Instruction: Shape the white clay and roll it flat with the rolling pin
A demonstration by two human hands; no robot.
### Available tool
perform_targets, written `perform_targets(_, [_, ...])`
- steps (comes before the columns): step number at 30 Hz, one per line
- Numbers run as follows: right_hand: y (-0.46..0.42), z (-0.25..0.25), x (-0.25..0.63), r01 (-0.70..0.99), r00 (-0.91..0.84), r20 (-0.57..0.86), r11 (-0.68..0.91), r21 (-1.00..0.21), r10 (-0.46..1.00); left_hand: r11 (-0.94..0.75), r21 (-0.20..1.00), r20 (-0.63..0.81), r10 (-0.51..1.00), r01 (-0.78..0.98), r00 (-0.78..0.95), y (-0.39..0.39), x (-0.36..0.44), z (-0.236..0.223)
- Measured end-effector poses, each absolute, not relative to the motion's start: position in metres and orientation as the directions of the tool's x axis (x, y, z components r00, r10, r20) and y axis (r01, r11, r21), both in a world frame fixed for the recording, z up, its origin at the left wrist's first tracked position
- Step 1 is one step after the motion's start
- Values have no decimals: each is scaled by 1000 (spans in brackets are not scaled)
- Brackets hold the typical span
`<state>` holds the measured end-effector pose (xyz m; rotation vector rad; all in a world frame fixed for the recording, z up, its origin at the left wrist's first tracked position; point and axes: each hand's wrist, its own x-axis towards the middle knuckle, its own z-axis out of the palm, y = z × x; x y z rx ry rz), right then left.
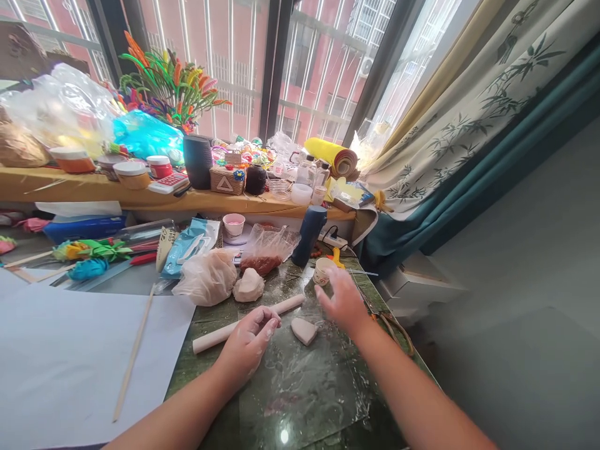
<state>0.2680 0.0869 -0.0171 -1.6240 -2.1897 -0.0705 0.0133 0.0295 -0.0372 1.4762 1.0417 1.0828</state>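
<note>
My left hand [250, 340], dusted white, is held with curled fingers and the thumb close to them; whatever may be inside is hidden. Behind it a pale rolling pin [213, 338] lies slanted on the table, partly covered by the hand. My right hand [345, 301] is spread, thumb apart from the fingers, at the near right side of a small paper cup [321, 271]. Between the hands a flattened piece of pale clay [304, 331] with a pointed end lies on a clear sheet [304, 387]. A larger pale clay lump [249, 285] sits beyond the pin.
Behind the lump are a plastic bag [206, 278], a bag of brown clay [262, 259] and a dark blue cylinder [309, 236]. White paper [84, 350] with a wooden stick [134, 350] covers the left. Scissors [392, 328] lie near the right table edge. Jars and craft items crowd the windowsill.
</note>
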Motion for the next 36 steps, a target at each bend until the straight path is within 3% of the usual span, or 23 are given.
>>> perform_targets(6, [159, 15, 276, 945, -312, 23, 313, -97, 950, -129, 990, 114, 970, 58, 215, 28, 13, -29])
perform_targets(10, [165, 9, 270, 955, -296, -101, 293, -41, 950, -111, 993, 99, 976, 49, 196, 26, 14, -25])
perform_targets(15, [166, 13, 273, 958, -282, -58, 278, -67, 958, -102, 994, 92, 975, 38, 201, 28, 13, -31])
perform_targets(21, [124, 30, 262, 940, -254, 214, 292, -175, 943, -116, 992, 102, 974, 57, 202, 31, 11, -36])
perform_targets(24, [65, 11, 237, 858, -403, 223, 451, -245, 888, -121, 993, 116, 974, 12, 196, 31, 11, -35])
perform_targets(27, [7, -23, 216, 612, -655, 279, 710, -348, 702, -127, 992, 128, 976, -18, 177, 30, 12, -36])
perform_targets(32, [-33, -45, 210, 697, -621, 49, 580, -421, 782, -109, 994, 113, 979, -33, 171, 31, 13, -40])
perform_targets(36, [-33, -37, 212, 671, -672, -60, 573, -470, 738, -109, 993, 115, 979, -49, 170, 31, 14, -43])
